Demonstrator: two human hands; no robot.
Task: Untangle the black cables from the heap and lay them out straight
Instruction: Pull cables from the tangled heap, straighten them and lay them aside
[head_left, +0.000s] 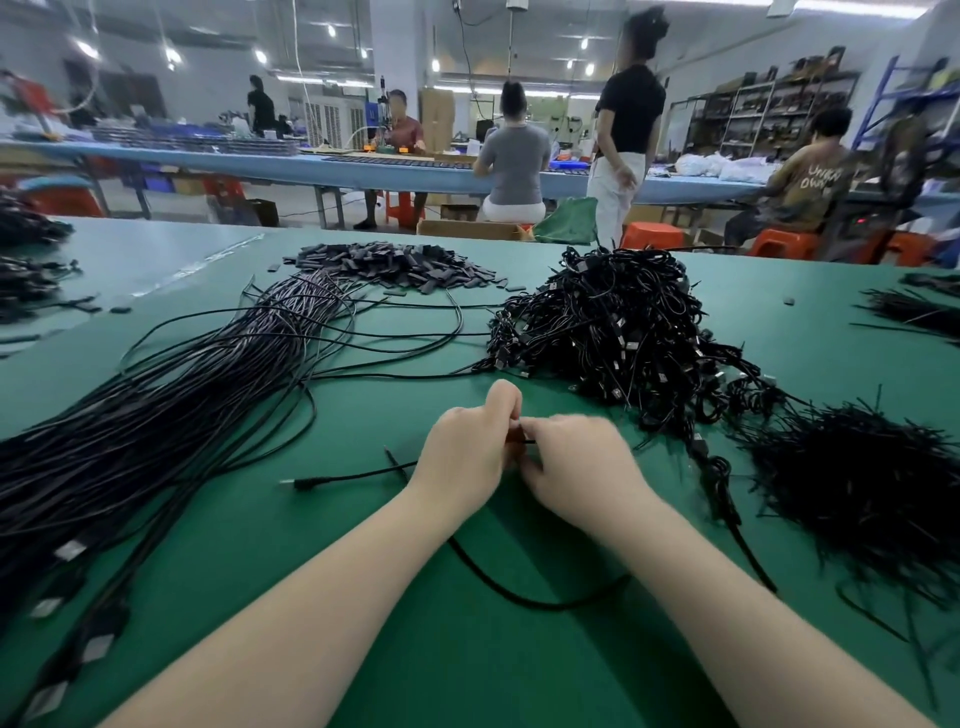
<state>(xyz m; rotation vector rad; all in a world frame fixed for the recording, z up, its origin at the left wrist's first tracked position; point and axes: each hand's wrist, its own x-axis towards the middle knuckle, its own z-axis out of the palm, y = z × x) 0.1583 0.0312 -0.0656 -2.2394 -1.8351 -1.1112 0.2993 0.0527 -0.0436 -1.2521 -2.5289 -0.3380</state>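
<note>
Both hands meet over the green matte tabletop (395, 623), knuckles toward the camera. Left hand (464, 452) and right hand (576, 462) have fingers curled in, fingertips nearly touching each other, both pinching one thin black round cable (353, 477). Only a short black bit shows in the gap between the thumbs; the exact pinch point is hidden by the fingers.

From the grip the cable runs out left, flat on the table, slightly wavy, ending in a small barrel-like plug with a pale tip. Below the grip, toward the camera, a black cable loop (540, 603) curves between the forearms and sweeps right; cannot tell if it is the same cable.

Up and right of the grip: the tall tangled heap of black cables (613, 332), glossy, knotted, small connector ends poking out all over. Strands trail from it down toward the right hand's side.

Left of the grip: a long bundle of straightened black cables (171, 410), lying roughly parallel, fanning toward the far side, flat silver-faced plugs at the near end.

Far right of the grip: a bushy pile of short black wire ties (862, 488). Beyond the bundle: a flat pile of small dark rectangular pieces (400, 265).
</note>
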